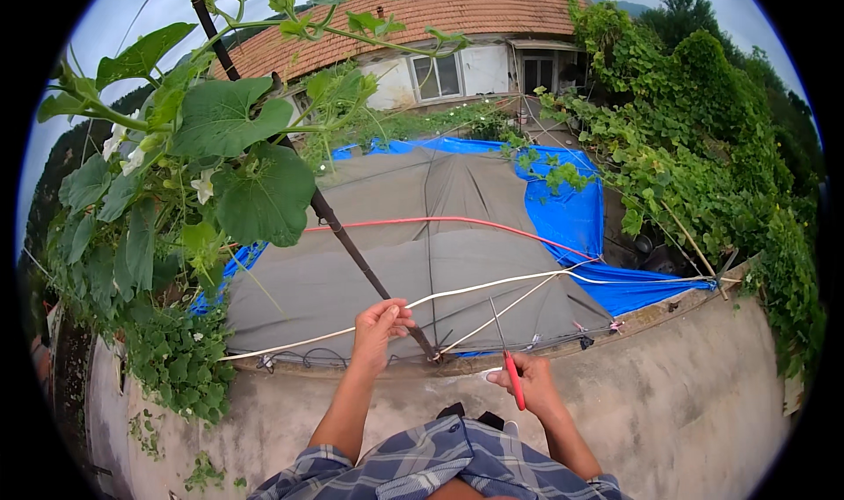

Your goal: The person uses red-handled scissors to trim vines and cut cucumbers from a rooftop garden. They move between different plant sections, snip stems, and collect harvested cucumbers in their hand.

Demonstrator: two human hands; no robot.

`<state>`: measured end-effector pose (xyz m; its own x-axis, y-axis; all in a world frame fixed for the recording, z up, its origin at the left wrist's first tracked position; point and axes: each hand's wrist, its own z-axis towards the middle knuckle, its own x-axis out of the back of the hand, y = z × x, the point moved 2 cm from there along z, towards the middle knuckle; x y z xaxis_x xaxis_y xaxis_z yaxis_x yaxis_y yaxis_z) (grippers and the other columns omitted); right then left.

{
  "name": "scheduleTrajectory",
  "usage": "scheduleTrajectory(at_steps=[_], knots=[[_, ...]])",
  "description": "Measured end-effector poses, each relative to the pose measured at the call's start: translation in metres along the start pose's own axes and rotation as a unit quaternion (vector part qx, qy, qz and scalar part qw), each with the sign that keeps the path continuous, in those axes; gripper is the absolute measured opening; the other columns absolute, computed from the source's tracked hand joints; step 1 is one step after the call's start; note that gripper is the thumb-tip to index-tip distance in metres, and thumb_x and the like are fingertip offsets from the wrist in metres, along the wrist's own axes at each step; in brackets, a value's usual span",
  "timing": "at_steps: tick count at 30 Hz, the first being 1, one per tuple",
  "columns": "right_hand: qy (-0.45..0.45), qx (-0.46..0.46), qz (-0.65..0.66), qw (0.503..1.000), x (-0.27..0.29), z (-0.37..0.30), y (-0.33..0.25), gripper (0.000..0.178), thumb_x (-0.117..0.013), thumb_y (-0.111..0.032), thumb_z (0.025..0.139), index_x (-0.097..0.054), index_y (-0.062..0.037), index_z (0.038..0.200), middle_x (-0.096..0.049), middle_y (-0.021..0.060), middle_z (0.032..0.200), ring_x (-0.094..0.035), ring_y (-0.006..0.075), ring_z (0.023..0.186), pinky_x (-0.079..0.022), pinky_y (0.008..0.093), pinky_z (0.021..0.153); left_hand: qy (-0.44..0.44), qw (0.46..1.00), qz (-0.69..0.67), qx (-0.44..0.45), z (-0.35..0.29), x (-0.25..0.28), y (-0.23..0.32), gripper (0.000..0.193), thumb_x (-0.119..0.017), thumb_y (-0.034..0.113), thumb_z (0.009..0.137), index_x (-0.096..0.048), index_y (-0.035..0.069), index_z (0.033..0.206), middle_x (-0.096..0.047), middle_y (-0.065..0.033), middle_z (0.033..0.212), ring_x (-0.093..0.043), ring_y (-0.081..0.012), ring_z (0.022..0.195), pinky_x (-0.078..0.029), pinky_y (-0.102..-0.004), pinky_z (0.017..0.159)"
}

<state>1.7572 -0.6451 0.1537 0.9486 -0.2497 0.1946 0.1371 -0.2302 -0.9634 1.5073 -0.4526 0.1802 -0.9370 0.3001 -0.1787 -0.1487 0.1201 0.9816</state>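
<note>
My right hand (534,384) is wrapped round the red handles of a pair of scissors (513,379). Their slim metal blades point up and away from me. My left hand (383,329) is raised just left of the lower part of a dark pole (356,264), its fingers curled in toward the thumb. A white cord (475,283) runs across behind this hand; whether the fingers touch it, or pinch something small, I cannot make out. Beyond both hands spreads a grey cover sheet (369,271) with a red line (448,220) across it.
Leafy vines with white flowers (204,185) hang around the pole on the left. A blue tarp (563,210) edges the grey sheet. Dense greenery (694,122) climbs at the right. A tiled-roof house (475,12) stands behind. Pale concrete (668,403) lies below me.
</note>
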Motion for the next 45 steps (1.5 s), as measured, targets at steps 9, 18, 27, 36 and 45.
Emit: scheduleTrajectory(at_steps=[9, 18, 27, 36, 45], knots=[[0.001, -0.024, -0.003, 1.000, 0.063, 0.018, 0.014, 0.035, -0.090, -0.023, 0.075, -0.065, 0.0025, 0.074, -0.053, 0.0011, 0.059, -0.046, 0.0091, 0.059, -0.041, 0.0291, 0.054, -0.003, 0.992, 0.006, -0.126, 0.049, -0.080, 0.048, 0.033, -0.062, 0.020, 0.102, -0.064, 0.002, 0.129, -0.071, -0.0107, 0.112, -0.072, -0.0178, 0.089, -0.055, -0.0274, 0.070], [-0.021, -0.039, 0.013, 0.999, 0.091, 0.029, 0.030, 0.029, -0.087, -0.018, 0.076, -0.067, 0.0032, 0.076, -0.058, 0.0029, 0.060, -0.050, 0.0086, 0.058, -0.043, 0.0289, 0.053, -0.013, 0.968, 0.028, -0.250, 0.109, -0.124, 0.120, 0.060, -0.065, 0.020, 0.100, -0.041, 0.004, 0.152, -0.070, -0.0137, 0.112, -0.072, -0.0185, 0.088, -0.054, -0.0271, 0.068], [-0.024, -0.030, 0.006, 0.999, 0.108, 0.028, 0.035, 0.030, -0.086, -0.018, 0.077, -0.063, 0.0018, 0.072, -0.056, 0.0018, 0.056, -0.050, 0.0080, 0.052, -0.040, 0.0278, 0.048, 0.031, 0.917, 0.094, -0.386, 0.117, -0.163, 0.193, 0.086, -0.067, 0.017, 0.099, -0.010, 0.006, 0.163, -0.070, -0.0137, 0.109, -0.071, -0.0170, 0.084, -0.053, -0.0255, 0.065], [-0.040, -0.026, 0.052, 0.998, 0.113, 0.027, 0.043, 0.026, -0.083, -0.014, 0.078, -0.062, -0.0011, 0.070, -0.052, -0.0009, 0.055, -0.047, 0.0070, 0.049, -0.035, 0.0268, 0.045, 0.015, 0.877, 0.119, -0.466, 0.082, -0.201, 0.219, 0.096, -0.067, 0.016, 0.098, 0.002, 0.007, 0.164, -0.069, -0.0132, 0.108, -0.070, -0.0150, 0.082, -0.052, -0.0248, 0.066], [-0.065, -0.026, 0.030, 0.997, 0.126, 0.034, 0.036, 0.025, -0.083, -0.016, 0.079, -0.063, -0.0014, 0.072, -0.054, 0.0001, 0.057, -0.050, 0.0077, 0.049, -0.037, 0.0265, 0.045, 0.027, 0.923, 0.111, -0.368, 0.071, -0.195, 0.155, 0.095, -0.068, 0.021, 0.099, 0.001, 0.010, 0.165, -0.069, -0.0128, 0.107, -0.070, -0.0176, 0.083, -0.053, -0.0258, 0.066]])
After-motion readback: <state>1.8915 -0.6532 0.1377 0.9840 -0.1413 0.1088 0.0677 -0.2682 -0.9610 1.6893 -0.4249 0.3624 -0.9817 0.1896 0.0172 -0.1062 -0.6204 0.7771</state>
